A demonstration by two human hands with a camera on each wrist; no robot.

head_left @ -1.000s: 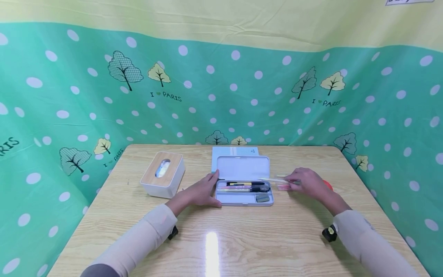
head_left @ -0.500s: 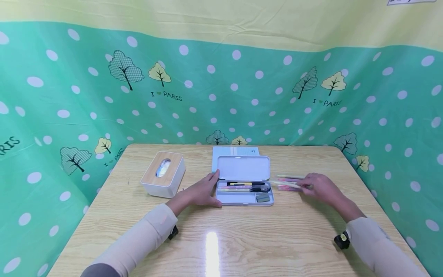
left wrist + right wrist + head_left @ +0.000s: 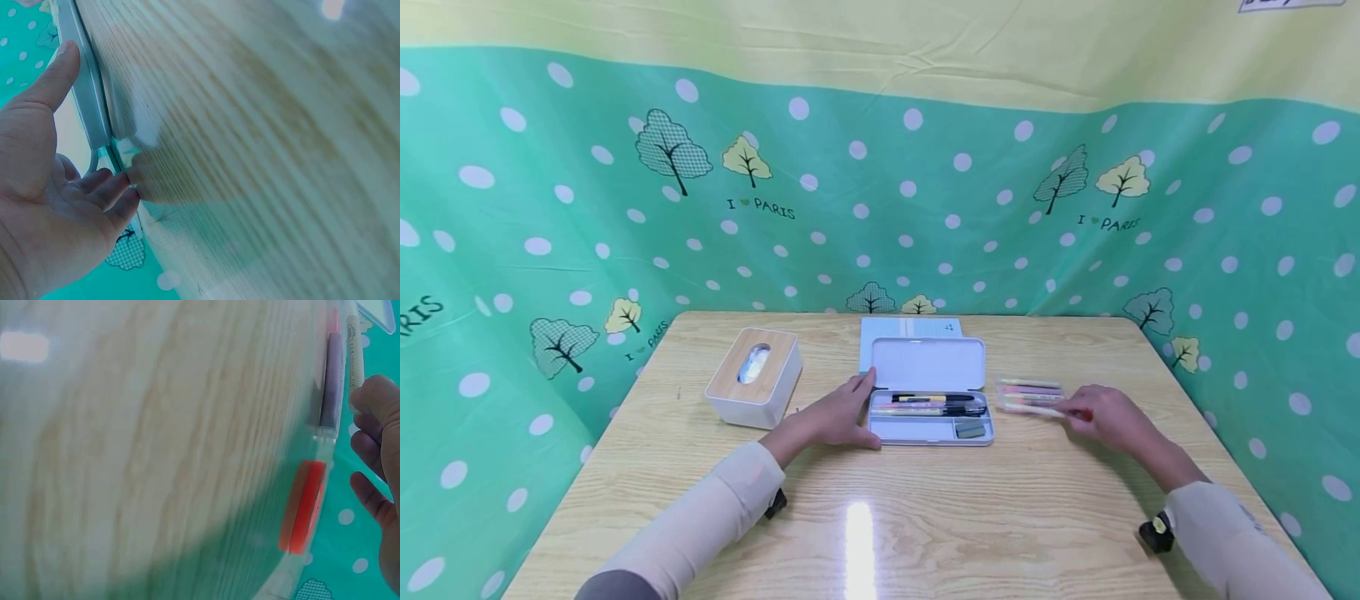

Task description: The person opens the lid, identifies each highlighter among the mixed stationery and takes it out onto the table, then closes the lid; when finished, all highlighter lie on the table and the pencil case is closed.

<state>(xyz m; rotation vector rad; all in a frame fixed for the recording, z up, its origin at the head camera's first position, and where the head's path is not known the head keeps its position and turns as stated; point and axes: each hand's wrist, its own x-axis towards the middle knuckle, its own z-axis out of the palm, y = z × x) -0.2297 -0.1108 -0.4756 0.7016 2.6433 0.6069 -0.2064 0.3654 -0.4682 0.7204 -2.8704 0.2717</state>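
My left hand rests against the left end of an open white pencil case, thumb at the front corner and fingers toward the hinge. In the left wrist view its thumb is straight along the case's edge. Several pens and a grey eraser lie in the case. My right hand pinches a white pen between thumb and fingers. This pen overlaps the front edge of a clear plastic pack of coloured pens, to the right of the case.
A red-orange object lies on the table beside the right hand, partly hidden by it in the head view. A light blue booklet lies behind the lid. At the left stands a tissue box with a wooden top. A patterned curtain surrounds the table.
My right hand has moved right and toward the front with the white pen, away from the pencil case, uncovering more of the clear pack. The left hand has stayed still.
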